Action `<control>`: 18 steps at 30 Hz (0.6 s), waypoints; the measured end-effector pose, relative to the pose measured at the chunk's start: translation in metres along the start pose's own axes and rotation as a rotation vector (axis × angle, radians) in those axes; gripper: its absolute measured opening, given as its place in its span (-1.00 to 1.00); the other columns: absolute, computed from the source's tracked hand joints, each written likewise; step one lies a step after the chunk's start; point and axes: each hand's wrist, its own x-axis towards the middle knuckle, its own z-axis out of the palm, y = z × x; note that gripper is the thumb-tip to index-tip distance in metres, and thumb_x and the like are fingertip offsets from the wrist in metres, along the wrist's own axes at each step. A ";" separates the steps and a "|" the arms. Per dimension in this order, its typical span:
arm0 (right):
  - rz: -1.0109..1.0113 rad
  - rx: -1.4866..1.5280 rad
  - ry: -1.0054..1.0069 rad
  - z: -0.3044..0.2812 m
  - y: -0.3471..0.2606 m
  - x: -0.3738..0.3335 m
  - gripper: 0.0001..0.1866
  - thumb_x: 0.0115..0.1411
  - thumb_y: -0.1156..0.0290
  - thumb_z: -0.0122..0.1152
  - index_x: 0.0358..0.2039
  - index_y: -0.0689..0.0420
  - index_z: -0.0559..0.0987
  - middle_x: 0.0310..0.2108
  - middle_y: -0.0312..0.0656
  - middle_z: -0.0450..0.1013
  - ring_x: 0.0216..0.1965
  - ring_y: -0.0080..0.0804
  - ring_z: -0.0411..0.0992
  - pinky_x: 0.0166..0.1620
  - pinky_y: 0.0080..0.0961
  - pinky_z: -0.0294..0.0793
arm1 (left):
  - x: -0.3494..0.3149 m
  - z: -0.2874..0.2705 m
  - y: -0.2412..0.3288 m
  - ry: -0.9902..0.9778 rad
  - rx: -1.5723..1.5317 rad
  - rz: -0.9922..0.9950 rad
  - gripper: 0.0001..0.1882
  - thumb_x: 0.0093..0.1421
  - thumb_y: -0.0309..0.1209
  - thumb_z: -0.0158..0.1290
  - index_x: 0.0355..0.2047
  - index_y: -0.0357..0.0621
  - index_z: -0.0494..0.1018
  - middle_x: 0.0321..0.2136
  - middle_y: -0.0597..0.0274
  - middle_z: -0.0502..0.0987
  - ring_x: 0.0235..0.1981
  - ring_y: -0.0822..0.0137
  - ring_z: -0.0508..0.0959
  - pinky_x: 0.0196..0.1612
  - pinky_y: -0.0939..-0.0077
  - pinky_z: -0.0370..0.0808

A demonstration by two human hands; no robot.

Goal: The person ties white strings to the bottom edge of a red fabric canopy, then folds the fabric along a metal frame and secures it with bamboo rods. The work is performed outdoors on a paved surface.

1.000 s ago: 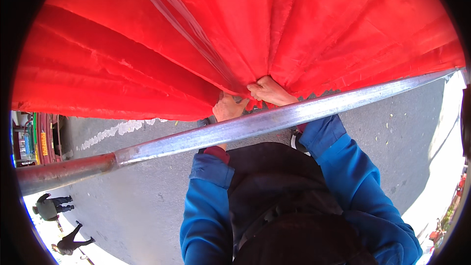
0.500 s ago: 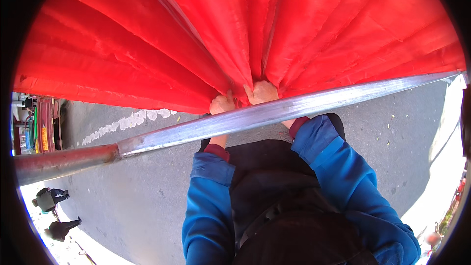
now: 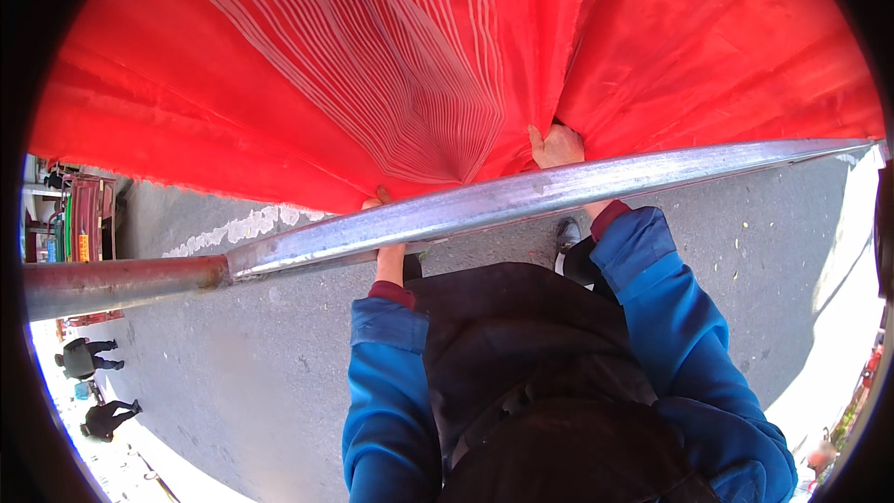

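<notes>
A large red cloth [image 3: 670, 47] fills the upper part of the view, falling in folds toward a long silvery metal bar [image 3: 521, 188]. My right hand [image 3: 562, 145] is closed on the gathered cloth just beyond the bar, thumb pointing up. To its left, my left hand [image 3: 379, 198] grips the cloth's lower edge; the bar hides most of this hand, leaving a few fingers and the wrist showing. Between the two hands the cloth spreads in a patch of fine pale lines [image 3: 410, 84] that narrow toward the bar. Both forearms pass beneath the bar.
The bar joins a rusty round pipe [image 3: 121, 284] at left and crosses in front of me. Grey pavement [image 3: 233, 391] lies below, with a worn white line [image 3: 247, 226]. A red-framed vehicle [image 3: 91, 214] and two people [image 3: 88, 357] are at far left. My shoe [image 3: 566, 235] shows under the bar.
My hands have moved apart, the right one to the right and slightly up, the left one leftward. The bunched folds between them have opened out, showing the pale lines.
</notes>
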 end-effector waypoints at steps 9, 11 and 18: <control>0.080 -0.043 0.109 -0.039 0.020 0.009 -0.47 0.26 0.06 -0.07 -0.59 0.28 0.55 -0.57 0.19 0.46 -0.52 0.13 0.48 -0.42 -0.04 0.45 | 0.022 -0.065 0.026 -0.792 0.206 -0.277 -0.33 0.34 0.04 -0.29 0.21 -0.27 0.15 0.05 -0.21 0.32 0.13 0.15 0.30 0.23 0.19 0.11; 0.120 -0.076 0.078 -0.046 0.020 0.011 -0.50 0.25 0.08 -0.05 -0.56 0.28 0.56 -0.55 0.21 0.46 -0.49 0.15 0.49 -0.41 -0.02 0.46 | 0.030 -0.068 0.029 -0.758 0.011 -0.395 -0.37 0.33 0.01 -0.26 0.18 -0.27 0.18 0.05 -0.19 0.33 0.12 0.13 0.31 0.21 0.21 0.13; 0.128 -0.083 0.107 -0.060 0.022 0.010 -0.55 0.25 0.09 -0.05 -0.48 0.24 0.58 -0.51 0.19 0.47 -0.44 0.16 0.49 -0.36 -0.03 0.47 | 0.023 -0.071 0.047 -0.513 0.279 -0.147 -0.59 0.23 -0.15 -0.11 -0.06 -0.16 0.40 -0.10 -0.05 0.47 -0.04 0.07 0.45 -0.02 0.17 0.34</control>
